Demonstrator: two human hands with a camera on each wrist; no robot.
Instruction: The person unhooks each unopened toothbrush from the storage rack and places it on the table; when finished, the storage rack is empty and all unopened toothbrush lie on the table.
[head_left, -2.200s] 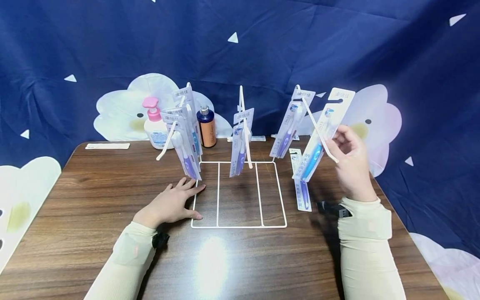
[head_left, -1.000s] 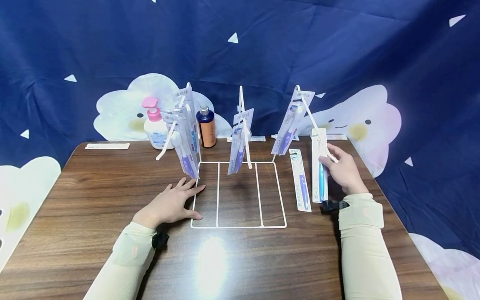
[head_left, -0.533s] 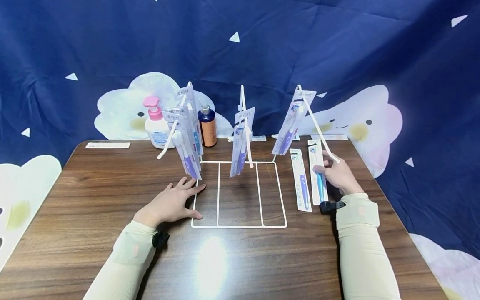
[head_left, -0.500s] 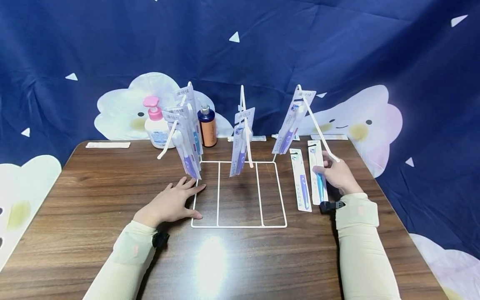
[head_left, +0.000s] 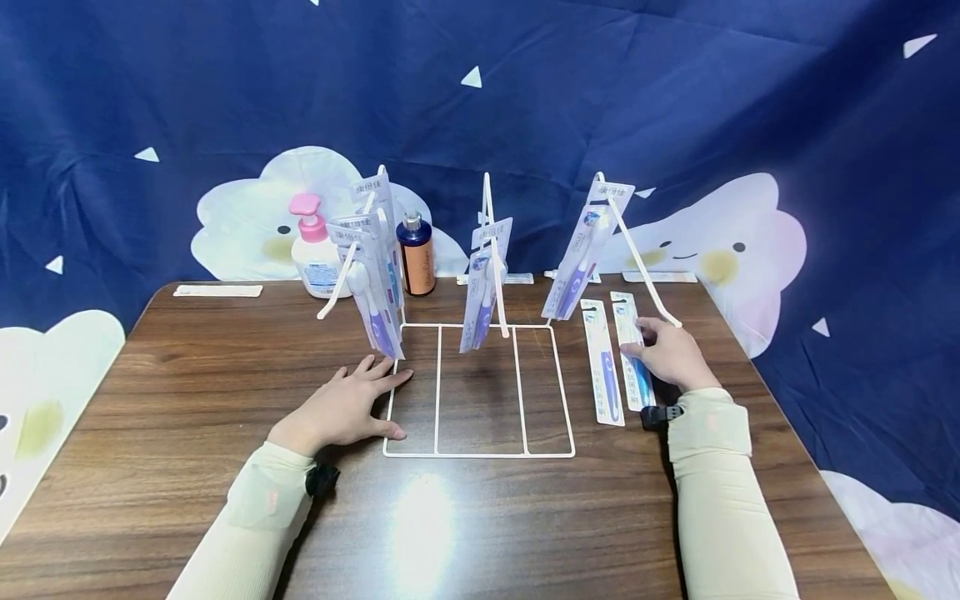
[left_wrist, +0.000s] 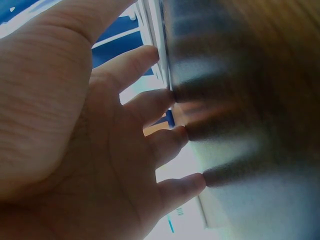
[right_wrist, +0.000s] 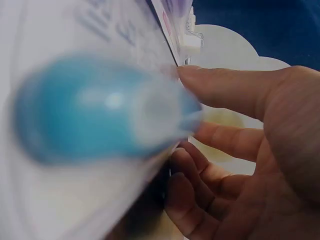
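- Right hand [head_left: 671, 354] rested on the blue toothbrush pack [head_left: 633, 367], fingers curled over its edge, pack lying flat on the worktop [head_left: 187, 392] just beside a purple pack [head_left: 603, 367].
- Left hand [head_left: 341, 408] lay flat with fingers spread, touching the white wire rack [head_left: 480, 454] at its base corner.
- Progress-wise, I'd say two packs were off and down, while several hung on the rack's three hooks.
- Pump bottle [head_left: 313, 258] and brown bottle [head_left: 417, 254] sat behind.

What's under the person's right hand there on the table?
The right hand rests on a packaged blue toothbrush lying flat on the wooden table. The hand covers the pack's middle; its lower end shows beside the wrist.
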